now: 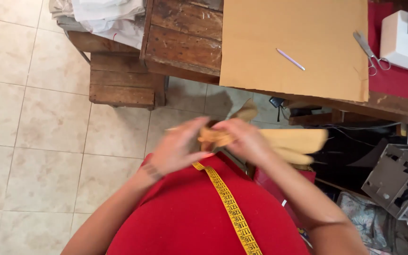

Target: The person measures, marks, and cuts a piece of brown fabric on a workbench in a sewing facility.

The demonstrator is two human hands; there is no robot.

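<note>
Paper, a tan piece (279,140) blurred by motion, sits between both hands in front of the person's chest, above the tiled floor (48,118) and just short of the table (185,42) edge; it looks crumpled or folded where the fingers meet and runs out flat to the right. The step in hand seems to be folding or gathering this piece, and any next move would call for an even pinch along the fold so the sheet does not tear or slip. The left hand (178,146) is curled partway, its fingertips pressing the bunched end; the right hand (244,139) is closed over the same bunch, gripping it from above. A yellow tape measure (227,203) hangs down over the red garment (190,222) just below the hands. Farther out, on the table, lies a large brown cardboard sheet (293,47) with a pale purple pencil (290,59) and a pair of scissors (370,51) on it, and a white sewing machine (404,40) stands beside them on a red cloth (397,80).
</note>
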